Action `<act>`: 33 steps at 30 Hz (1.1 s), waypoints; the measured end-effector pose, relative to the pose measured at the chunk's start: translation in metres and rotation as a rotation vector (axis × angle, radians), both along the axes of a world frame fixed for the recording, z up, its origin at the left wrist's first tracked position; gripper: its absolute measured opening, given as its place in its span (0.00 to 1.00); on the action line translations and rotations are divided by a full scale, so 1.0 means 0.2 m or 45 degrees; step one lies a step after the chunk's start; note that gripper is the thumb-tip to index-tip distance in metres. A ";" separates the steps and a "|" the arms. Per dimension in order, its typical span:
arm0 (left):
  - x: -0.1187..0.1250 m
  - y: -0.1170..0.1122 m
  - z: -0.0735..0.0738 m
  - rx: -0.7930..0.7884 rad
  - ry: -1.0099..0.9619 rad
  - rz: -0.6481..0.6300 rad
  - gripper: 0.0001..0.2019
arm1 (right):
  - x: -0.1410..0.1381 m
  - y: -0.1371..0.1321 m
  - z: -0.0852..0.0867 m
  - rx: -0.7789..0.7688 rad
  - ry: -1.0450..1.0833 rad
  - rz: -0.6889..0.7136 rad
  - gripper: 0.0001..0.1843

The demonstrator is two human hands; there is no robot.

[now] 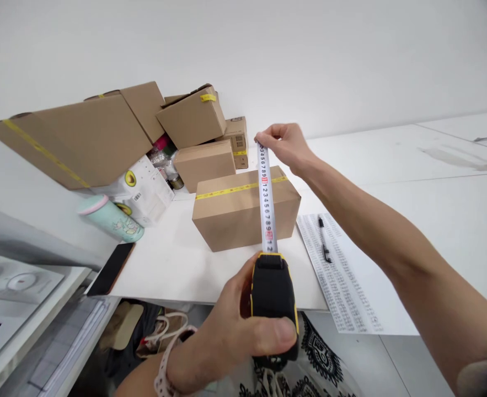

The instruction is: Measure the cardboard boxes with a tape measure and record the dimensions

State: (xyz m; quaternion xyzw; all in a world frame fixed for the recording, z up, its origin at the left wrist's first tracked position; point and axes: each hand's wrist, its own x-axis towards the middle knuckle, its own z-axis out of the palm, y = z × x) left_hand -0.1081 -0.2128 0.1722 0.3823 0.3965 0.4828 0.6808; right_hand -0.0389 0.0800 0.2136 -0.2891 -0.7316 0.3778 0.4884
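Note:
My left hand (243,325) is wrapped round the black and yellow case of a tape measure (273,298), thumb across its top. From the case a white blade with black numbers and red marks runs out away from me. The far end of that blade is pinched between the thumb and fingers of my right hand (284,144). Below the stretched blade sits a closed brown cardboard box (230,220) with yellow tape along its top. The blade crosses in front of the box; whether it touches the box I cannot tell.
More cardboard boxes (193,118) are stacked at the back left. A mint green bottle (113,218) leans by a white box with avocado prints (148,187). On the right lie a printed sheet (351,281) and a black pen (324,240). The white table's (164,275) front edge runs near me.

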 end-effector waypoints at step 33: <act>0.03 0.61 -0.14 1.749 1.924 0.555 0.25 | 1.13 -0.10 -0.85 -0.801 0.336 0.140 0.19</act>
